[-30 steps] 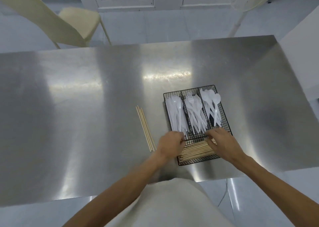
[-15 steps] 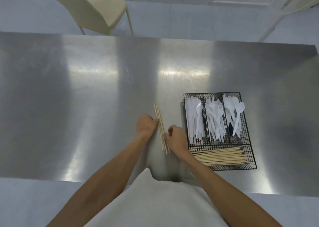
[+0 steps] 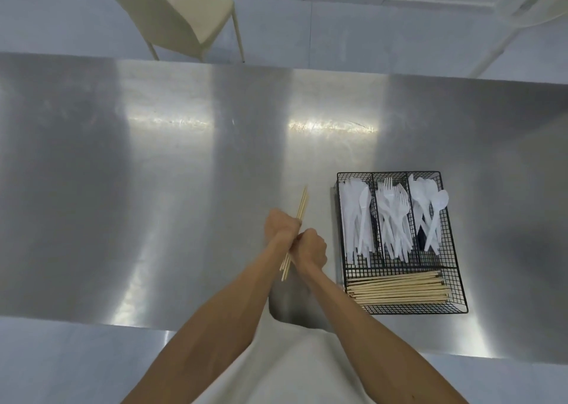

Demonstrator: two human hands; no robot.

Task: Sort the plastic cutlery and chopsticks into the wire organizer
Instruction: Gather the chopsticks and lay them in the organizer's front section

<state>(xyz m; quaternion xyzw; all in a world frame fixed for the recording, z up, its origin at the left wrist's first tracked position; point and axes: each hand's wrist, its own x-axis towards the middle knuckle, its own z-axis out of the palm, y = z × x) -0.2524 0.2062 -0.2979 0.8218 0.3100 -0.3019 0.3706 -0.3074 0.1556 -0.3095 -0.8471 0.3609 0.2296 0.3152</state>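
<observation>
A small bundle of wooden chopsticks (image 3: 302,202) is lifted off the steel table, tilted, its tips pointing away from me. My left hand (image 3: 281,225) and my right hand (image 3: 310,246) are both closed around its middle, pressed together. To the right stands the black wire organizer (image 3: 459,280). Its three upper compartments hold white plastic knives (image 3: 356,219), forks (image 3: 392,216) and spoons (image 3: 428,206). The long front compartment holds several chopsticks (image 3: 399,288) lying crosswise.
The steel table (image 3: 153,188) stretches wide to the left and beyond the organizer. Its front edge runs just below my forearms. A cream chair (image 3: 184,16) stands past the far edge, and a white fan stand (image 3: 504,34) at the upper right.
My hands left the organizer's front compartment, moved left to the loose chopsticks on the table, gathered them and lifted them as a tilted bundle.
</observation>
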